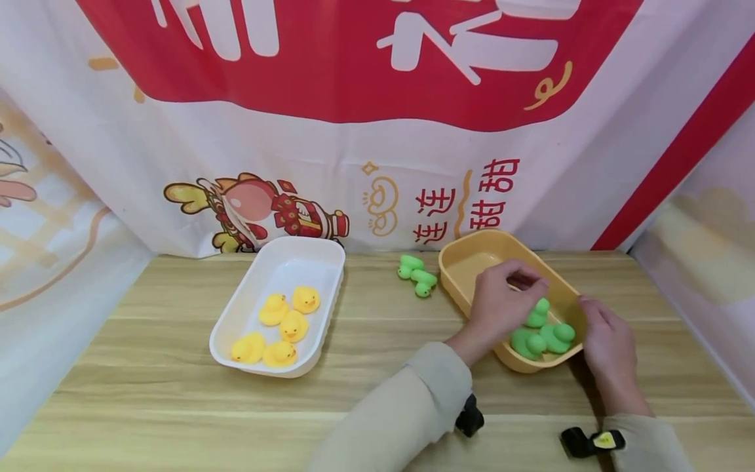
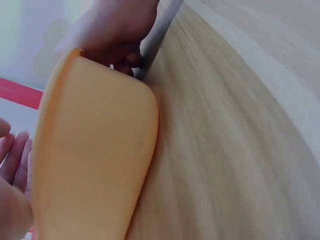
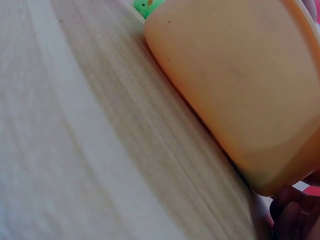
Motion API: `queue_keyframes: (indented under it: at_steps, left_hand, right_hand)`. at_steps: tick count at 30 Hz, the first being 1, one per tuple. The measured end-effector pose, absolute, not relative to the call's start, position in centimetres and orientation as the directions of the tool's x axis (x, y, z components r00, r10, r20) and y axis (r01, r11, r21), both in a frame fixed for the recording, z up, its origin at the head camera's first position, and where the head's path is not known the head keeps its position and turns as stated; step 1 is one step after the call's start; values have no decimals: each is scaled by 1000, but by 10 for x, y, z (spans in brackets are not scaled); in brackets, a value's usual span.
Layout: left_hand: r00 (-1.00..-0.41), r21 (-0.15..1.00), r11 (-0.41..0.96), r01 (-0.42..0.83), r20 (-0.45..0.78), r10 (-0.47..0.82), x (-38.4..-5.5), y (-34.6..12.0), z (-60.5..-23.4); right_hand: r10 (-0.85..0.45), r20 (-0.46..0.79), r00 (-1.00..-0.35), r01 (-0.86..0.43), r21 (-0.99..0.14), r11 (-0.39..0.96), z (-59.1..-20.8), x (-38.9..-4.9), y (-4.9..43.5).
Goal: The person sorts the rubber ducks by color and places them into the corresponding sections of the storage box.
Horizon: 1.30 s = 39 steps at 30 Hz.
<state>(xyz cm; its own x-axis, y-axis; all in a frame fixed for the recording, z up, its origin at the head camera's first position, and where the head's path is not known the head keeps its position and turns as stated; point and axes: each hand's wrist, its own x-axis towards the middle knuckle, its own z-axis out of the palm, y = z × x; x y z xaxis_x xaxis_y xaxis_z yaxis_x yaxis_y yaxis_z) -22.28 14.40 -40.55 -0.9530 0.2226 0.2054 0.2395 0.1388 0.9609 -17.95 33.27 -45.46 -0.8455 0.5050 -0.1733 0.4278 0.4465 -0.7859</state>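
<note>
My left hand is over the yellow plastic bin, thumb and fingers apart, with nothing visible between them. Just below it, several green rubber ducks lie together at the bin's near end. Against the bin's right side, my right hand grips the rim. Its curled fingers show by the bin's lower corner in the right wrist view. In the left wrist view, the outer wall of the bin hides part of my left hand.
Two green ducks lie on the wooden table left of the yellow bin. Farther left stands a white bin holding several yellow rubber ducks. A printed cloth hangs along the table's back edge.
</note>
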Motion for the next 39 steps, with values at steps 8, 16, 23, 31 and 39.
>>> queue_keyframes:
  at_steps: [8,16,23,31,39]
  left_hand:
    - [-946,943,78,324,322,42,-223,97,-384]
    - [-970,967,209,148,183,-163,-235,46,-406]
    - [-971,918,395,41,131,-202,-237,26,-432]
    - [-967,870,493,-25,103,-231,-246,23,-464]
    - [-977,831,547,-102,19,-211,-238,27,-444]
  right_hand:
    - [492,-180,-852,425,-786,449,-455,-178,334]
    - [502,-170,-848,429,-776,461,-455,-179,336]
    - [496,-173,-851,428,-775,464,-454,-178,334]
    - [486,-160,-859,412,-778,473,-454,-178,335]
    - [488,-145,-861,403,-779,480,-455,-176,335]
